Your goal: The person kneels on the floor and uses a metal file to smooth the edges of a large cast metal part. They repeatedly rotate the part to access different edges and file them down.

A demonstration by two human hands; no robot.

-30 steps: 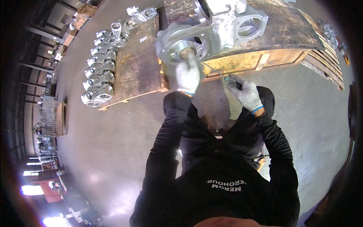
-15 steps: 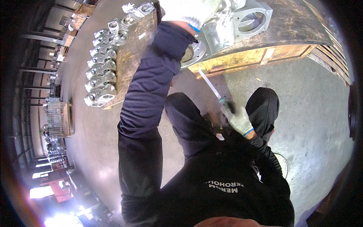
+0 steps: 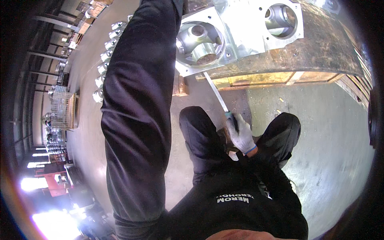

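Clamped round a long flat file (image 3: 218,96), the gloved right hand (image 3: 241,135) aims it at the machined aluminium housing (image 3: 200,44) on the pallet (image 3: 316,52); left hand's grip is out of view; best keep strokes level

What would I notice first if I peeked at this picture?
First, the long dark sleeve of the left arm, stretching up the middle-left and out of the top edge, so the left hand is out of view. Next, the big shiny metal block with round holes, lying on a rusty pallet at the top. Below it, the gloved right hand holds a thin file pointing up at the block.
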